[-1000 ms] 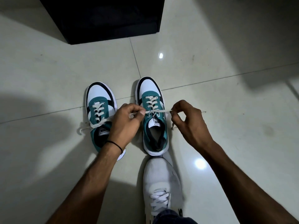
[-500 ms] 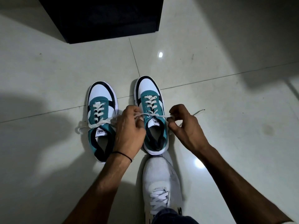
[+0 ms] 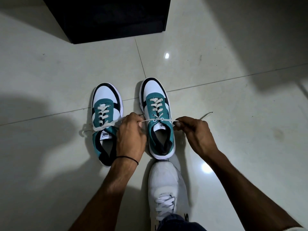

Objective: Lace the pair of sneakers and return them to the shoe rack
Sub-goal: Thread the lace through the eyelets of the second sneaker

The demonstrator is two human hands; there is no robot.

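Tightening is in hand on the right sneaker (image 3: 158, 120); left hand (image 3: 131, 139) and right hand (image 3: 196, 132) each pinch a lace (image 3: 164, 120) end taut; judged next: crossing both ends into a knot.

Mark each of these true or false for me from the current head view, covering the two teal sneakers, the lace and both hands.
1. Both hands pinch lace ends of the right-hand teal sneaker. True: the left hand and right hand pull the lace out sideways.
2. The sneakers already sit on the shoe rack. False: both stand on the tiled floor.
3. The left-hand teal sneaker has no lace. False: it is laced, with loose ends trailing to its left.
4. A dark band circles the left wrist. True: the band shows.
5. The sneakers' toes point toward the person. False: they point away, toward the dark cabinet.
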